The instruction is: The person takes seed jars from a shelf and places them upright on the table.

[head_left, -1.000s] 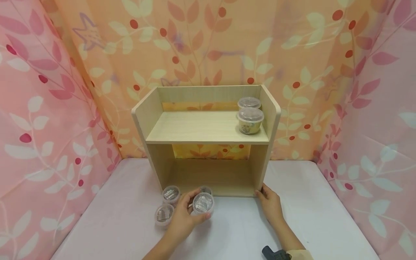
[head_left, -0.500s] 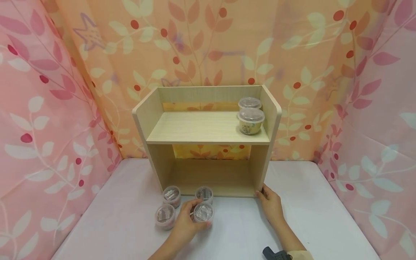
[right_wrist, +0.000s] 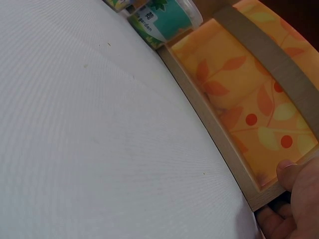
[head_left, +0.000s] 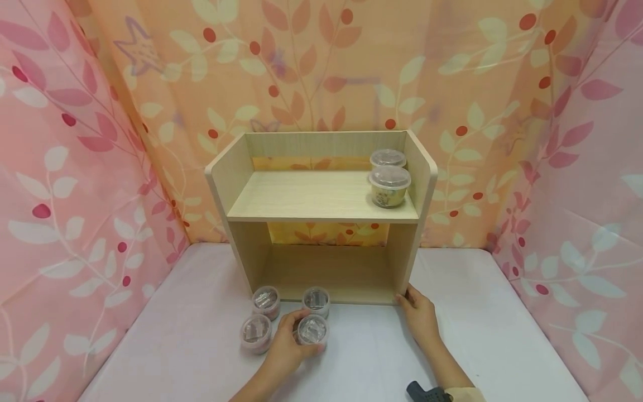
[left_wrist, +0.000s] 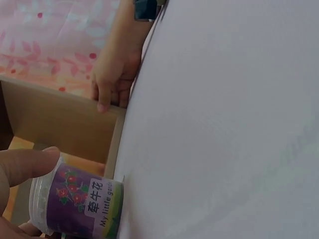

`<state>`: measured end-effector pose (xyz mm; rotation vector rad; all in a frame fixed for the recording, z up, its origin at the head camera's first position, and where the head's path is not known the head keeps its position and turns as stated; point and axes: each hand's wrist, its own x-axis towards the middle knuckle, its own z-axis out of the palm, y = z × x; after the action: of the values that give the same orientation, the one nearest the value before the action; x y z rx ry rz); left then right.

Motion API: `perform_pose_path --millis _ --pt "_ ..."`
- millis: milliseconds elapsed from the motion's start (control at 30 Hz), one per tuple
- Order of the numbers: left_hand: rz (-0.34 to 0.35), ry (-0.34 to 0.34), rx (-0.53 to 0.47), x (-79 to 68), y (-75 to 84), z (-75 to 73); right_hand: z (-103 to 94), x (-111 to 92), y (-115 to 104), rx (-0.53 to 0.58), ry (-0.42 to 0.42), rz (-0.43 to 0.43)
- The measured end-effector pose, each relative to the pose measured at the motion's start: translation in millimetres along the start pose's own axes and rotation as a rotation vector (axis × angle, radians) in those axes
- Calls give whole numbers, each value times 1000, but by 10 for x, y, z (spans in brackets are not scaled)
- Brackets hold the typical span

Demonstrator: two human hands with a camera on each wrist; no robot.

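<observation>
The left hand (head_left: 287, 345) pinches a purple cup (left_wrist: 75, 204), far from the desk (head_left: 366, 357)'s back edge, near three more cups (head_left: 316, 301). The right hand (head_left: 420, 318) holds the shelf (head_left: 311, 195)'s bottom right front corner.

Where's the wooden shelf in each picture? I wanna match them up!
Head view: the wooden shelf stands in the middle.
Left wrist view: part of it shows at the lower left.
Right wrist view: part of it slants down the right side.
Shared landmark: the right hand holding its bottom corner.
</observation>
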<state>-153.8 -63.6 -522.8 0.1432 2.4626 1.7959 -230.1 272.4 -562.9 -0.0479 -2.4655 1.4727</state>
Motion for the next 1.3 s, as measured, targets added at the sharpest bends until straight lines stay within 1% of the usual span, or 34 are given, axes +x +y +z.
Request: perform_pose_path --millis 100,400,533,633,800,900,933,1000,1133,1233,1300 --pt "-3 13 18 1 -22 -6 -2 -11 -10 2 -8 9" --pt "-3 5 30 -25 -49 -19 15 -24 -7 -2 7 -23" --pt "5 13 53 -52 -64 -11 16 -36 7 -12 -2 -18" --pt "29 29 65 -60 -61 -9 18 -37 16 -2 -12 -7" --pt "84 85 110 -60 -3 -11 18 -28 20 10 -14 -16" --pt "107 94 133 -88 89 -29 14 -23 23 2 -5 -20" --pt "109 98 132 -104 133 -38 12 -23 23 -2 -3 -21" --pt "135 103 127 -133 232 -64 9 -24 25 -12 2 -21" --pt "202 114 85 -161 464 -142 4 -26 21 -29 16 -25" --pt "260 91 44 -143 670 -230 6 -14 14 -41 27 -45" --pt "301 69 36 -124 824 -296 8 -6 8 -40 33 -52"
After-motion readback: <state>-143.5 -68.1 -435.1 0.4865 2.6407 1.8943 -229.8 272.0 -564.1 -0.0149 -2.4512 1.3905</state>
